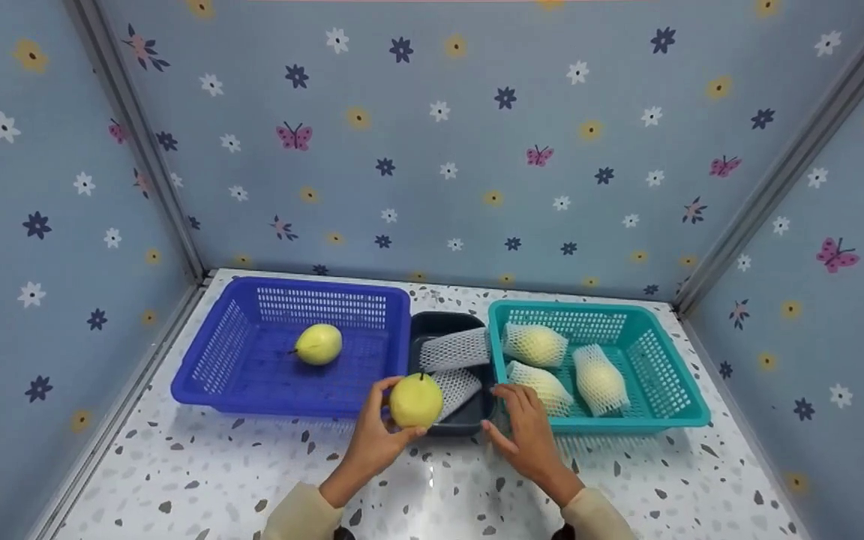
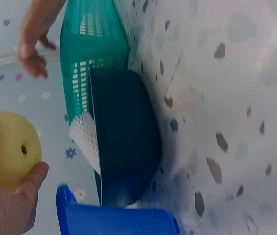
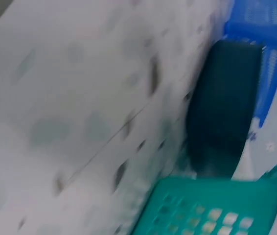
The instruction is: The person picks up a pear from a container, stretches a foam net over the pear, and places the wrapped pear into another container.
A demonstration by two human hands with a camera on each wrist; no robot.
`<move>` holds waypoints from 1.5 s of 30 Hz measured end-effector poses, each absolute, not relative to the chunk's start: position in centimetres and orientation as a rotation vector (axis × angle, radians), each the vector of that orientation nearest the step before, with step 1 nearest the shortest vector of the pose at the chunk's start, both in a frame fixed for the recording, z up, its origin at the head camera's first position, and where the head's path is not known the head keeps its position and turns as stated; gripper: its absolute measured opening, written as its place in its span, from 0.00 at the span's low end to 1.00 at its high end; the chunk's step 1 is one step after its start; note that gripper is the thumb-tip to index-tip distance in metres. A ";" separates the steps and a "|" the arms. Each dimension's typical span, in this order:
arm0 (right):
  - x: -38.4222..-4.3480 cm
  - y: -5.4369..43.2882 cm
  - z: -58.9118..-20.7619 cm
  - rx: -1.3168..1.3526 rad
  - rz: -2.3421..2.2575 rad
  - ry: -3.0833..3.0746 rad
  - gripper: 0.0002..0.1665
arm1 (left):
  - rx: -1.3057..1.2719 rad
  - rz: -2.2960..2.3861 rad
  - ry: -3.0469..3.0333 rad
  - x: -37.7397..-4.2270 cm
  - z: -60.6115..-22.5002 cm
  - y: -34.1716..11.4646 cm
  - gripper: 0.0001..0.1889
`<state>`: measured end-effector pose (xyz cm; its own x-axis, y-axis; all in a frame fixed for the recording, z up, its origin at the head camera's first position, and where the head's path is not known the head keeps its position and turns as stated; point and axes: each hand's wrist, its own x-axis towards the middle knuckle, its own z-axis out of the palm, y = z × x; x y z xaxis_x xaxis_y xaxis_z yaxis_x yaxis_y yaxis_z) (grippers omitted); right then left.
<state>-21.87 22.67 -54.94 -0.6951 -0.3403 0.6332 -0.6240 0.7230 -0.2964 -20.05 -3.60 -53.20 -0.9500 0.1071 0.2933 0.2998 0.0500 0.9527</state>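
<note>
Held pear (image 2: 7, 142) shows its base only in left-wrist view.

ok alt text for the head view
A person's left hand holds a yellow pear near a dark tray of white mesh sleeves, the right hand close by. A blue basket with another pear sits left; a teal basket with three mesh-wrapped fruits sits right.

Speckled white tabletop (image 1: 199, 465) beneath a blue basket (image 1: 274, 406), dark bin (image 1: 471, 412) and teal basket (image 1: 627, 425).
</note>
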 end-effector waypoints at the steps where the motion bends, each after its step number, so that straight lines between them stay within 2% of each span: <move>1: -21.7 22.1 -54.6 0.757 0.749 -2.383 0.28 | -0.440 -2.038 -2.174 -19.9 -53.1 -3.3 0.42; 7: -20.8 18.9 -52.7 0.813 1.198 -2.512 0.39 | -0.540 -2.001 -2.199 -18.5 -51.0 -1.5 0.40; 10: -20.6 18.0 -52.2 0.770 1.372 -2.551 0.41 | -0.560 -1.984 -2.201 -17.8 -49.7 -1.0 0.38; 16: -20.2 17.4 -51.7 0.684 1.555 -2.512 0.40 | -0.579 -1.954 -2.210 -18.0 -51.0 -0.4 0.36; 24: -18.7 17.4 -49.1 0.712 1.634 -2.511 0.38 | -0.628 -1.993 -2.271 -18.6 -53.1 -0.8 0.36; 29: -18.5 17.7 -49.9 0.732 1.682 -2.524 0.37 | -0.671 -1.957 -2.337 -18.6 -53.7 -1.3 0.34; 36: -18.3 17.9 -51.2 0.730 1.747 -2.588 0.38 | -0.712 -1.815 -2.434 -18.5 -55.2 -1.6 0.38; 45: -19.1 18.6 -55.7 0.748 1.802 -2.630 0.38 | -0.694 -1.858 -2.454 -18.2 -57.1 -1.6 0.36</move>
<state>-19.07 18.59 -55.65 -0.8873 -0.4380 0.1442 -0.2927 0.2932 -0.9102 -18.21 -1.60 -57.08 -0.9032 0.3499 0.2486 0.3341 0.2097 0.9189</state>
